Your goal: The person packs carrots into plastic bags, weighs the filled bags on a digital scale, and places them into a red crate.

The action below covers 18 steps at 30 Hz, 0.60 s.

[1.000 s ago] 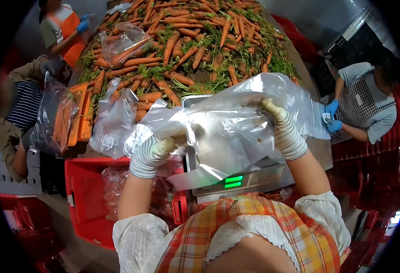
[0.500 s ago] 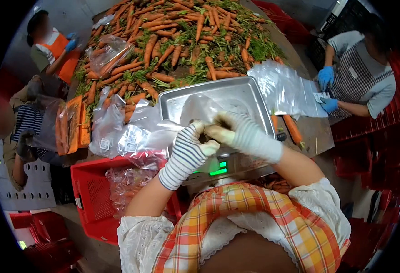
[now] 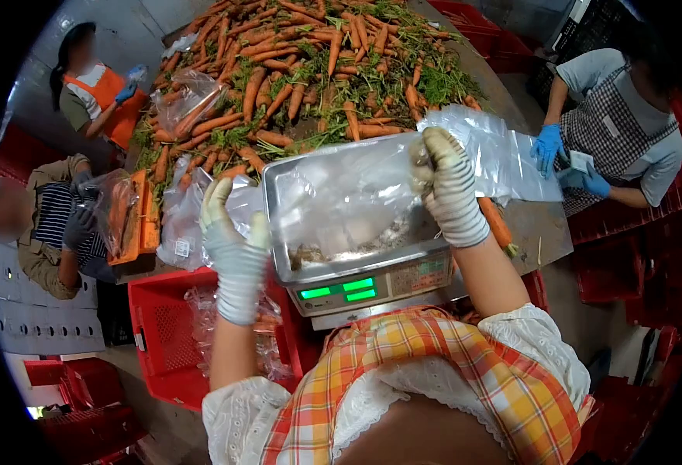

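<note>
A silver metal tray sits on a weighing scale with a lit green display. Across the tray stretches a clear plastic bag; dark crumbs of dirt show on the tray's metal. At the tray's upper right, my right hand, in a striped knit glove, has its fingers closed on the bag's edge. My left hand, gloved too, is just off the tray's left side with thumb and fingers apart and nothing in it. Other clear bags with printed labels lie left of it.
A large heap of carrots with green tops covers the table behind the tray. Flat plastic bags and a loose carrot lie at the right. A red crate holds bagged carrots at lower left. Three other people stand around the table.
My hands were together over the tray's front and have moved apart, left hand leftward, right hand up and right. The bag is now spread across the tray, and the scale display is uncovered.
</note>
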Each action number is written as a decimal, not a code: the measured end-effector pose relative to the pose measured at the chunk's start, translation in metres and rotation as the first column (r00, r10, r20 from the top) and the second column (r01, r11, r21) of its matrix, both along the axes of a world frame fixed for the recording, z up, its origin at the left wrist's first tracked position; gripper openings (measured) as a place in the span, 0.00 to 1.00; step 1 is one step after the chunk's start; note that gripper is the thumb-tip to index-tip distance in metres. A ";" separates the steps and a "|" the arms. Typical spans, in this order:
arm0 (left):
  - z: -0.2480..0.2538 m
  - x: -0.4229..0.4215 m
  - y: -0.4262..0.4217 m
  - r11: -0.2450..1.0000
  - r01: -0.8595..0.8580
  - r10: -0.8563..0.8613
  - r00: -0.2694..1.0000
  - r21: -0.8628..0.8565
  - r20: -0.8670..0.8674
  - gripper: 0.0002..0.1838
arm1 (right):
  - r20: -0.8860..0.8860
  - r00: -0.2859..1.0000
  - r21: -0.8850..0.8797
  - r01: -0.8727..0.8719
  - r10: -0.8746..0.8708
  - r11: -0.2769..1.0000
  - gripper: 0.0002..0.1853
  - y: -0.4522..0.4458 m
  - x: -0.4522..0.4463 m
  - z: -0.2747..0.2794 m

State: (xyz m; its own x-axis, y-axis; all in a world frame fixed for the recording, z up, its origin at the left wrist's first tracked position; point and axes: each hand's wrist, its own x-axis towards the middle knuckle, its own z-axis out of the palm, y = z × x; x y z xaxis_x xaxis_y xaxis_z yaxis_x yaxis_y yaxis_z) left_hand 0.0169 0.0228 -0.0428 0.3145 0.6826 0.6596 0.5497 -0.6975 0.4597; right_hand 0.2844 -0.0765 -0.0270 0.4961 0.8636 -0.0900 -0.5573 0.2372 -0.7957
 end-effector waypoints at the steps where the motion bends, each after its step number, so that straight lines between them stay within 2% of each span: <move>1: 0.027 0.024 -0.023 0.994 0.036 -0.044 0.997 0.108 0.070 0.33 | 0.153 0.987 0.023 -0.054 0.050 0.998 0.09 0.001 -0.013 0.008; 2: 0.041 0.040 -0.041 0.969 0.182 -0.196 0.978 0.168 0.071 0.34 | 0.305 0.947 0.029 -0.115 0.101 0.993 0.09 0.000 -0.025 0.014; 4: 0.044 0.062 -0.043 0.961 0.196 -0.149 0.961 0.196 -0.233 0.32 | 0.436 0.829 -0.030 -0.377 0.352 0.926 0.09 -0.010 -0.034 0.022; 5: 0.036 0.057 -0.025 0.978 0.200 -0.209 0.935 -0.060 -0.285 0.29 | 0.543 0.789 0.024 -0.358 0.288 0.933 0.08 -0.011 -0.028 0.022; 6: 0.019 0.040 0.001 0.934 0.182 -0.282 0.905 -0.308 -0.319 0.26 | 0.639 0.740 0.086 -0.342 0.212 0.936 0.08 -0.009 -0.018 0.022; 7: -0.015 0.022 0.025 0.818 0.291 -0.301 0.952 -0.496 0.060 0.23 | 0.740 0.652 -0.029 -0.214 0.165 0.976 0.06 -0.005 -0.001 0.021; 8: -0.005 0.018 0.026 0.669 0.250 -0.163 0.968 -0.699 0.190 0.23 | 0.851 0.524 0.059 -0.025 -0.037 0.998 0.06 0.005 0.014 0.016; 10: 0.006 0.023 0.018 0.496 0.404 -0.045 0.896 -0.769 0.442 0.22 | 0.747 0.602 0.279 0.104 -0.284 0.955 0.07 0.001 0.005 0.037; 11: 0.010 0.032 0.008 0.428 0.469 -0.060 0.868 -0.773 0.494 0.22 | 0.734 0.605 0.433 -0.064 -0.310 0.899 0.02 -0.004 -0.015 0.047; 12: 0.011 0.036 0.000 0.355 0.527 -0.069 0.839 -0.772 0.540 0.22 | 0.959 0.263 0.200 -0.367 -0.105 0.908 0.04 -0.005 -0.028 0.049; 13: 0.004 0.029 0.003 0.278 0.553 -0.068 0.827 -0.785 0.559 0.22 | 0.990 -0.137 -0.064 -0.592 -0.022 0.804 0.07 -0.005 -0.041 0.051; 14: -0.002 0.022 0.005 0.201 0.574 -0.064 0.816 -0.794 0.574 0.23 | 0.946 -0.322 -0.209 -0.535 0.031 0.818 0.16 0.004 -0.050 0.034; 16: -0.006 0.005 0.015 0.404 0.586 -0.292 0.810 -0.702 0.508 0.26 | 0.811 -0.407 -0.577 -0.430 0.421 0.695 0.25 0.029 -0.024 -0.004; 17: -0.009 -0.019 0.029 0.467 0.487 -0.247 0.873 -0.738 0.420 0.29 | 0.584 -0.565 -0.796 -0.259 0.583 0.547 0.32 0.044 -0.006 -0.017; 18: -0.017 -0.038 0.045 0.741 0.216 -0.198 0.975 -0.636 0.101 0.28 | 0.397 -0.625 -0.870 -0.022 0.673 0.493 0.36 0.047 -0.002 -0.004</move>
State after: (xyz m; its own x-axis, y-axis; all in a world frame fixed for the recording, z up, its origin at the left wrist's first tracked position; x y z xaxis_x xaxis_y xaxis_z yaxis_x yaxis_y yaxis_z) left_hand -0.0208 0.0677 -0.0593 0.4876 0.8671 0.1019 0.4088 -0.3299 0.8509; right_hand 0.2824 -0.0293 -0.0313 -0.2585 0.8090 -0.5280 0.9641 0.1813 -0.1942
